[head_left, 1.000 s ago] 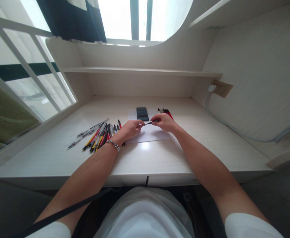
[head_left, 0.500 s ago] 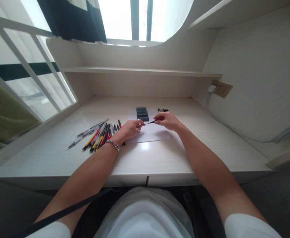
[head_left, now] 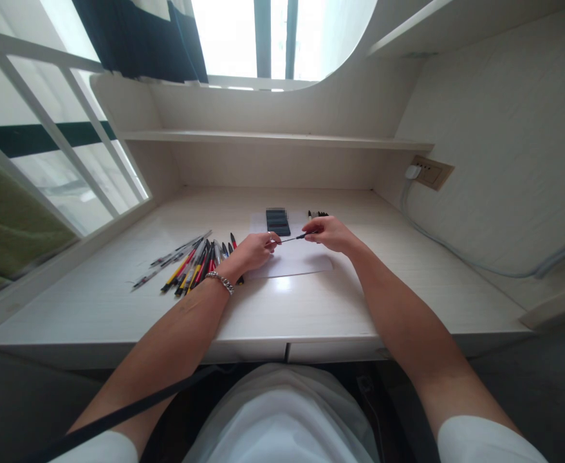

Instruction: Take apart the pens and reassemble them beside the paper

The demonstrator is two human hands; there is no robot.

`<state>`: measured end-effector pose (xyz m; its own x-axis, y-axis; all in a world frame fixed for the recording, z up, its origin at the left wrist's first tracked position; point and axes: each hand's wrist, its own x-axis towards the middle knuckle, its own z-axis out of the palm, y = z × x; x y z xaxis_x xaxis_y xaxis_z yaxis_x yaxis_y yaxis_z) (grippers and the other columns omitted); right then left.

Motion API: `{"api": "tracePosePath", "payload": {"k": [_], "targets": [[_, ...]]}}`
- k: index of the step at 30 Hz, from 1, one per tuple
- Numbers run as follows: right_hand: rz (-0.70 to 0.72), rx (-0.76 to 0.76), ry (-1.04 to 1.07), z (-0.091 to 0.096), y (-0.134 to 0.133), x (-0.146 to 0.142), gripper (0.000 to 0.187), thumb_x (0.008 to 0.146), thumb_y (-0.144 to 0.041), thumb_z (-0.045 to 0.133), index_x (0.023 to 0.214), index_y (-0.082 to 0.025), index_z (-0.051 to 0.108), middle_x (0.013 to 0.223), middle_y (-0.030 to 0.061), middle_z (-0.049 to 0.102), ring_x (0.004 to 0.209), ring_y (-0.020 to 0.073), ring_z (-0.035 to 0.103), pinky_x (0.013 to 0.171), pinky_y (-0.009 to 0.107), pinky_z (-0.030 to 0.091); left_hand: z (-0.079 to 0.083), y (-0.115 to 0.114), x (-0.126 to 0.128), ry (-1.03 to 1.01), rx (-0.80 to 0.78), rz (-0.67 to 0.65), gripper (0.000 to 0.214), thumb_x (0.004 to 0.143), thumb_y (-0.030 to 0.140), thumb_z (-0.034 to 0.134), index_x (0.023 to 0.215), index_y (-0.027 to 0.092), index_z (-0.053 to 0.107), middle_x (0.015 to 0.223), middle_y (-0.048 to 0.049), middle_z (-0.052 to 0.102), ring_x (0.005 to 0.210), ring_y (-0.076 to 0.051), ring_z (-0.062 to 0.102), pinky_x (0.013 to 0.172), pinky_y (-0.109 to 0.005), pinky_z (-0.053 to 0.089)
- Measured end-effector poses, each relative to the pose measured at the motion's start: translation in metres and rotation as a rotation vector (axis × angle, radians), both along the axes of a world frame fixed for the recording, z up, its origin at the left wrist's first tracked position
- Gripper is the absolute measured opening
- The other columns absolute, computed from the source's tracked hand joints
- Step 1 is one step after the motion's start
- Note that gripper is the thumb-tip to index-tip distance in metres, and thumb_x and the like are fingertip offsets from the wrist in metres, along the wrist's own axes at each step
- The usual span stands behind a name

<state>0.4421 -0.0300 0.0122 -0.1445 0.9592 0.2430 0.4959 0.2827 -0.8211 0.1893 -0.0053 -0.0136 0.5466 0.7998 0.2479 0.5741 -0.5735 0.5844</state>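
My left hand [head_left: 255,249] and my right hand [head_left: 325,233] hold the two ends of one thin dark pen [head_left: 293,238] above a white sheet of paper [head_left: 296,262]. Both hands pinch it with closed fingers, and a slim part of the pen shows between them. A bracelet sits on my left wrist. Left of my left hand lies a spread pile of pens [head_left: 190,262] in red, yellow, black and clear. Behind my right hand a few more pens [head_left: 317,214] lie on the desk.
A small dark box [head_left: 277,221] rests at the far edge of the paper. The white desk [head_left: 408,283] has a shelf above it, a window frame at the left and a wall socket [head_left: 430,171] with a cable at the right.
My right hand has drawn a little to the right and away, so more of the pen's thin part shows between the hands. My left hand has stayed put.
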Motion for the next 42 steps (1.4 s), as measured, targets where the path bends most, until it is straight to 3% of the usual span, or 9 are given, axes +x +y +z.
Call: {"api": "tracePosePath", "payload": {"k": [11,18,25,35,42], "targets": [[0.000,0.011,0.018,-0.003,0.004,0.009,0.026,0.068,-0.022,0.077,0.093,-0.015,0.074,0.083,0.0073,0.072,0.071,0.0147,0.063,0.064,0.026,0.050,-0.002,0.003,-0.002,0.003,-0.001,0.018,0.028,0.085,0.026,0.051,0.106,0.022,0.069,0.096,-0.0057,0.073,0.080,-0.017,0.065,0.068,-0.025,0.046],[-0.064,-0.023,-0.003,-0.012,0.007,-0.007,0.015,0.074,-0.014,0.068,0.088,-0.012,0.075,0.069,0.0055,0.069,0.061,0.0134,0.060,0.059,0.024,0.048,0.004,0.004,-0.004,-0.007,0.024,0.033,0.028,0.086,0.025,0.051,0.107,0.019,0.069,0.098,-0.0072,0.073,0.085,-0.017,0.066,0.074,-0.026,0.047],[-0.136,0.146,-0.185,-0.030,0.016,-0.030,0.019,0.078,-0.012,0.067,0.092,-0.019,0.076,0.094,0.0052,0.075,0.086,0.0173,0.067,0.083,0.027,0.048,0.006,0.005,-0.006,0.000,0.018,0.071,0.028,0.085,0.023,0.051,0.107,0.020,0.069,0.094,-0.0066,0.073,0.085,-0.018,0.067,0.074,-0.026,0.048],[-0.205,0.162,-0.426,-0.041,0.023,-0.043,0.019,0.083,-0.020,0.066,0.097,-0.026,0.078,0.097,0.0054,0.075,0.090,0.0203,0.066,0.083,0.031,0.048,0.005,0.005,-0.006,-0.016,0.009,0.052,0.030,0.082,0.019,0.052,0.106,0.019,0.069,0.088,-0.0060,0.072,0.078,-0.017,0.065,0.071,-0.025,0.047],[-0.187,0.200,-0.374,-0.032,0.019,-0.041,0.021,0.084,-0.017,0.062,0.100,-0.021,0.076,0.103,0.0072,0.074,0.094,0.0216,0.066,0.085,0.032,0.047,0.003,0.007,-0.006,-0.005,0.017,0.065,0.029,0.083,0.022,0.052,0.107,0.020,0.069,0.091,-0.0061,0.073,0.081,-0.017,0.065,0.071,-0.025,0.047]]}}
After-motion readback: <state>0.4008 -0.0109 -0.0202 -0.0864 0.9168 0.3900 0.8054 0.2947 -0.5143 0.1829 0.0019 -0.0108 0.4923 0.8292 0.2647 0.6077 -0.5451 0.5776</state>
